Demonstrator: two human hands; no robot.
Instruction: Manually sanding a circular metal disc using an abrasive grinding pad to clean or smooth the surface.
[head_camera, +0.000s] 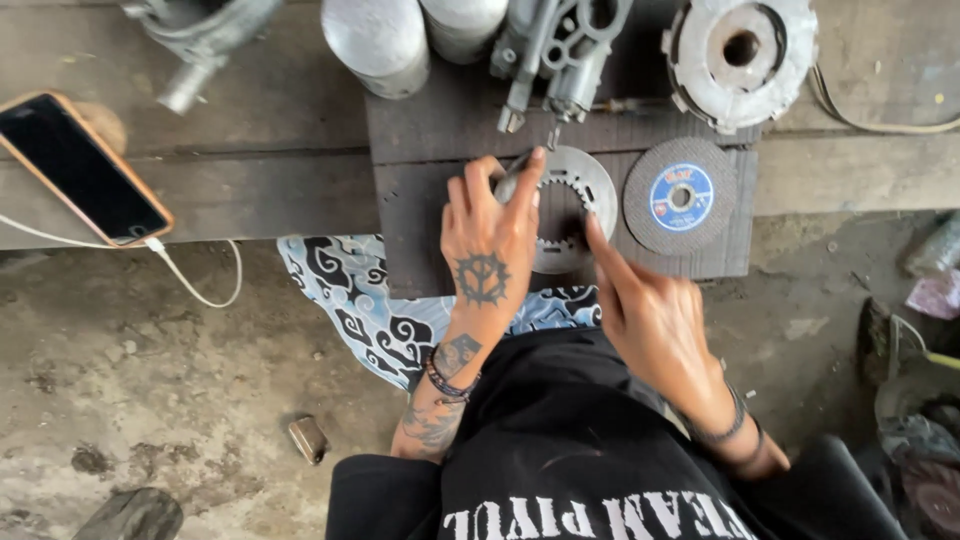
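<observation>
Left hand (490, 235) fingers closed on a small grey tool over the toothed metal ring (572, 205); right hand (640, 310) open, forefinger steadying the ring's rim. Pressing the ring flat on the tabletop (420, 200) looks best.

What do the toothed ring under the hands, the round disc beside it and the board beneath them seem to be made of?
Toothed ring: bare grey metal, probably steel, with a dull sheen. Disc: likely abrasive composite, grainy dark grey with a blue centre label. Board: dark, weathered wood with visible grain.

The wooden surface (280, 150) carries a dark board (440, 130), a phone (82, 167) with cable (190, 280), and metal parts. On the board lie a toothed ring (572, 205), an abrasive disc (681, 196) and two cylinders (380, 42).
</observation>
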